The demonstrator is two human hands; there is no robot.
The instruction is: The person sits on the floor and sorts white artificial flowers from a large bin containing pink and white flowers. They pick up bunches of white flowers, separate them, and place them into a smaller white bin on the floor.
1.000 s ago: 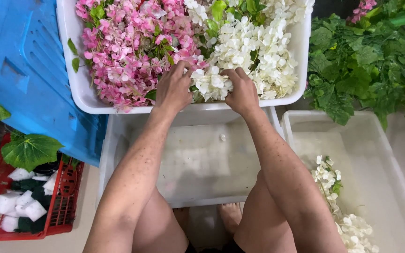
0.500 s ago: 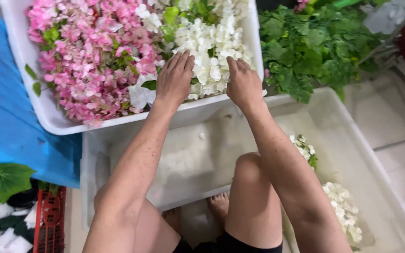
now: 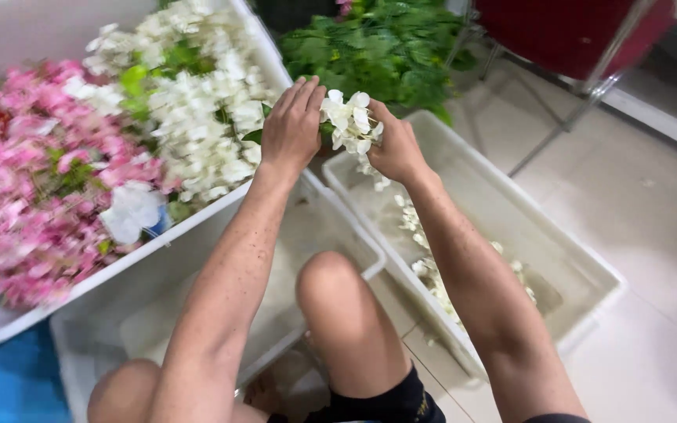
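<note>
A small cluster of white blossoms with a green leaf is held in the air between the left hand and the right hand, both closed on it, above the gap between the big white plastic tub of pink and white flowers and the long white plastic tray with a few white petals lying in it. The cluster looks feather-light, soft and easily bruised, so it is probably best pinched gently at the stem rather than at the petals. Beyond lie green leafy cuttings on the tiled floor.
</note>
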